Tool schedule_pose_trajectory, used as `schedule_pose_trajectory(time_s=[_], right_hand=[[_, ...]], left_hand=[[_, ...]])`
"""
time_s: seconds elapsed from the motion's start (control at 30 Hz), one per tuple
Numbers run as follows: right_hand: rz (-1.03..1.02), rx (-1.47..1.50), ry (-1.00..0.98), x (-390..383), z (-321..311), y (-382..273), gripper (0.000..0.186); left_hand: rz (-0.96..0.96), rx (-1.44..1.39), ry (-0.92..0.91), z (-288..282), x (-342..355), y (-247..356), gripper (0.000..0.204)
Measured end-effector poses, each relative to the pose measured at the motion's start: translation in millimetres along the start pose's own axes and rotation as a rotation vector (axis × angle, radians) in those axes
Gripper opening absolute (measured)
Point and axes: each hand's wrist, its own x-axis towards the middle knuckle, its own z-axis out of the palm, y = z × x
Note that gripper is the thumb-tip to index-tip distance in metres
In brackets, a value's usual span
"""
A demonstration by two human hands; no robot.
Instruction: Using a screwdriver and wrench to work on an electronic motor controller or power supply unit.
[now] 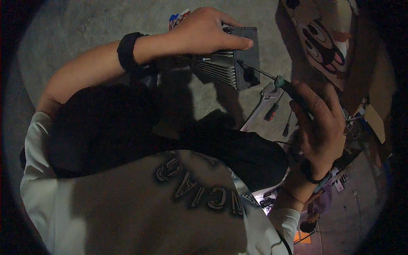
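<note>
A dark finned metal housing with a flat end plate sits above the floor in front of me. My left hand is closed over its top, the thumb lying on the end plate. My right hand is wrapped round a screwdriver with a greenish handle. The screwdriver's shaft slants up to the left, and its tip meets the end plate near its left edge. A bundle of coloured wires with a blue connector shows behind my left hand.
An adjustable wrench, a red and black screwdriver and another dark tool lie on the concrete floor. A cardboard box printed with a cartoon face stands at the right. Another person is at the lower right.
</note>
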Motion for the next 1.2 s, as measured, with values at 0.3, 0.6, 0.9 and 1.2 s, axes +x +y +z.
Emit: schedule_pose_trajectory(time_s=[0.3, 0.6, 0.9, 1.2], right_hand=[[-0.251, -0.237, -0.282, 27, -34, -14, 0.044], [-0.267, -0.161, -0.302, 29, -30, -6, 0.042], [0.092, -0.008, -0.298, 28, -26, -17, 0.031], [-0.067, -0.245, -0.346, 25, -40, -11, 0.049]], left_hand=[[0.027, -0.021, 0.017, 3, 3, 4, 0.067], [0.050, -0.086, 0.033, 8, -5, 14, 0.062], [0.095, -0.047, -0.042, 10, 2, 13, 0.064], [0.045, 0.028, -0.027, 10, 9, 12, 0.067]])
